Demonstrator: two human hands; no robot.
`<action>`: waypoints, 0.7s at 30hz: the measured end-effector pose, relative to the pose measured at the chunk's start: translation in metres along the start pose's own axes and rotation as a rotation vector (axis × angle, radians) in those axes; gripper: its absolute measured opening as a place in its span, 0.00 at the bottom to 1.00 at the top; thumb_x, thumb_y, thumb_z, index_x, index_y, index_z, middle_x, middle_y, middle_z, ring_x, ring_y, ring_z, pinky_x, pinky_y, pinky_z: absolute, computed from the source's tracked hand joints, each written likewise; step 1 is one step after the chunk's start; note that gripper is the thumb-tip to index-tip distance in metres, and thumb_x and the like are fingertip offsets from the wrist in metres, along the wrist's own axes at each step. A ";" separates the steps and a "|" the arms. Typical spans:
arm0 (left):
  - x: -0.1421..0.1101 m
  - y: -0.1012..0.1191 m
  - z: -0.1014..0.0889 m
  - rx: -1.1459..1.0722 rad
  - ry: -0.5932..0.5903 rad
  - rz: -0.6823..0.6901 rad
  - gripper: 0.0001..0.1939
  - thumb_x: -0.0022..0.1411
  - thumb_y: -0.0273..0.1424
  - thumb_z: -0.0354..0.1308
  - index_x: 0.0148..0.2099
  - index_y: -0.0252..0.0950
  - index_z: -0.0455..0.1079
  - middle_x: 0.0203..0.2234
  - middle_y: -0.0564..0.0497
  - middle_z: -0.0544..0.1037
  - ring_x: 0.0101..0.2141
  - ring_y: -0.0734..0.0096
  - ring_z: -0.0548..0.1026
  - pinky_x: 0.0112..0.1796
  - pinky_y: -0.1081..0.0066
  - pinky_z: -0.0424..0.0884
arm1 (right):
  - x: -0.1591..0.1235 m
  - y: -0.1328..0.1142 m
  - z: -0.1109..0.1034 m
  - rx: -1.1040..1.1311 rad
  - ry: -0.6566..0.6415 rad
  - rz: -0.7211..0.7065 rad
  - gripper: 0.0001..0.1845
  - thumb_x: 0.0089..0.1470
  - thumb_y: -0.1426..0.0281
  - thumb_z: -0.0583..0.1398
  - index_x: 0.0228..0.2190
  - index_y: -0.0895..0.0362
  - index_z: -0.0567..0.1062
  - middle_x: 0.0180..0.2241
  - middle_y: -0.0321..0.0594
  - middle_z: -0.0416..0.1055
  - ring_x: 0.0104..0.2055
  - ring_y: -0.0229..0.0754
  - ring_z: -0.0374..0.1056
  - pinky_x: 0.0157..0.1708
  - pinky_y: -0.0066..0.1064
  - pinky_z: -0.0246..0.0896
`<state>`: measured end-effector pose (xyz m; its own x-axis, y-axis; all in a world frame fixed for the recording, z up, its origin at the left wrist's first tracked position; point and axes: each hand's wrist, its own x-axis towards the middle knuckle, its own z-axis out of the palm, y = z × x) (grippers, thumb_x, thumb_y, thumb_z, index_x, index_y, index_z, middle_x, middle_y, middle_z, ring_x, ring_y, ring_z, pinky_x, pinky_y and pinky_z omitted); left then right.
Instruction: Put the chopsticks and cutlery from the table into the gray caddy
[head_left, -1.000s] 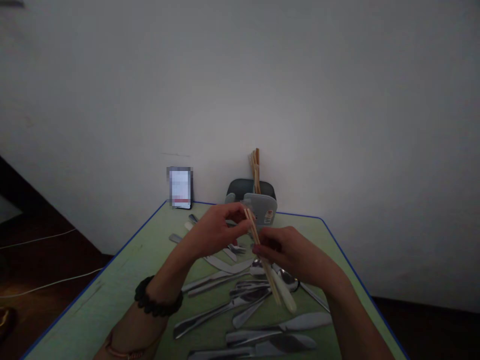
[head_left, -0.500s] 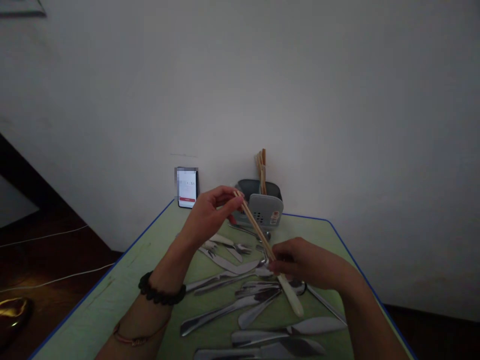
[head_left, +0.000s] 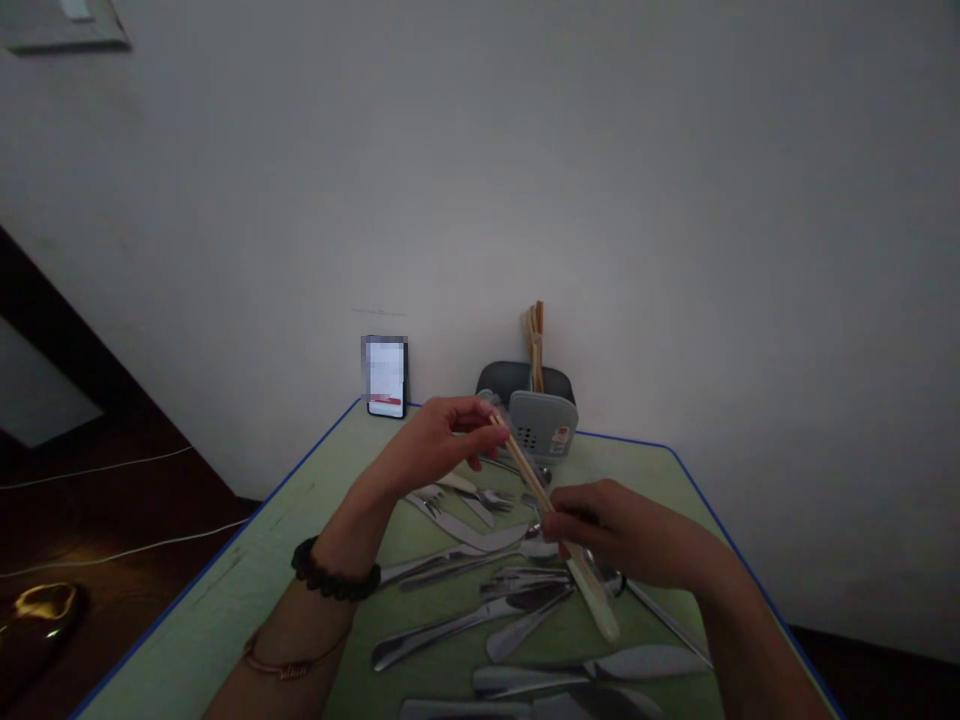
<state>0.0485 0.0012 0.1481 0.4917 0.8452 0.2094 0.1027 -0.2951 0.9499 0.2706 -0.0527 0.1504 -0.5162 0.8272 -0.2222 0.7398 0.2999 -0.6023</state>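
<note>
Wooden chopsticks slant between my two hands, above the table. My left hand is closed in a pinch on their upper end. Lower down, the fingers of my right hand are closed around them. A see-through film seems to run along the sticks, but its outline is faint. Just below my right hand lies a pale handle. Behind my left hand stands a grey cutlery holder with round holes, partly hidden by that hand. A bundle of chopsticks stands upright in it.
Forks, spoons and knives lie spread over the green table, including a wide-bladed knife near the front. A lit phone leans against the wall at the back left. Blue edging borders the table.
The whole view has shifted a little, so things appear slightly further right. Both hands keep hold of the chopsticks, in nearly the same pose. The see-through film shows more clearly.
</note>
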 end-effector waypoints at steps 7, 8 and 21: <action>-0.003 0.003 0.000 0.053 -0.040 -0.010 0.10 0.57 0.37 0.60 0.34 0.33 0.73 0.23 0.54 0.74 0.24 0.78 0.70 0.23 0.79 0.68 | 0.000 -0.011 -0.002 0.074 0.220 -0.015 0.12 0.57 0.62 0.54 0.30 0.57 0.70 0.23 0.32 0.65 0.23 0.34 0.57 0.24 0.26 0.50; -0.003 0.003 0.001 0.063 -0.050 -0.023 0.10 0.56 0.37 0.60 0.33 0.33 0.73 0.22 0.54 0.74 0.22 0.79 0.69 0.21 0.79 0.66 | 0.000 -0.012 -0.002 0.089 0.220 -0.015 0.11 0.57 0.62 0.55 0.30 0.57 0.70 0.22 0.32 0.65 0.23 0.34 0.57 0.24 0.26 0.51; -0.003 0.004 0.009 0.125 -0.058 0.016 0.12 0.58 0.38 0.56 0.35 0.33 0.72 0.22 0.54 0.73 0.19 0.80 0.65 0.20 0.79 0.62 | 0.002 -0.016 0.003 0.135 0.199 -0.068 0.08 0.55 0.66 0.56 0.27 0.56 0.66 0.22 0.31 0.65 0.24 0.34 0.59 0.24 0.26 0.52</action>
<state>0.0551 -0.0065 0.1491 0.5427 0.8140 0.2070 0.2000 -0.3646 0.9094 0.2570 -0.0573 0.1575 -0.4575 0.8887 -0.0301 0.6353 0.3030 -0.7103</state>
